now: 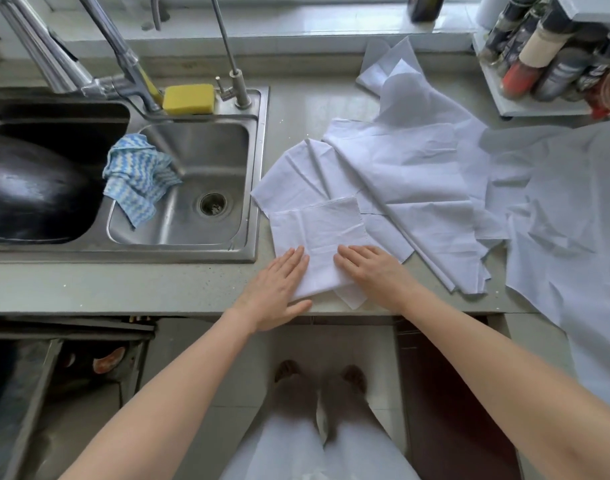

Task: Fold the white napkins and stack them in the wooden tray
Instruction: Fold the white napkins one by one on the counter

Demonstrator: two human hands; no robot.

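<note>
A folded white napkin [319,237] lies near the front edge of the grey counter [123,285], on top of other white cloth. My left hand [279,289] presses flat on its lower left part with straight fingers. My right hand [373,268] lies flat on its lower right part, fingers straight. Several unfolded white napkins [411,174] are spread in a loose pile behind and to the right. No wooden tray is in view.
A steel double sink [255,168] sits left of the napkins, with a blue-and-white cloth [137,178], a yellow sponge [188,98] and taps. A black wok [30,192] fills the left basin. A rack of spice bottles [553,60] stands back right.
</note>
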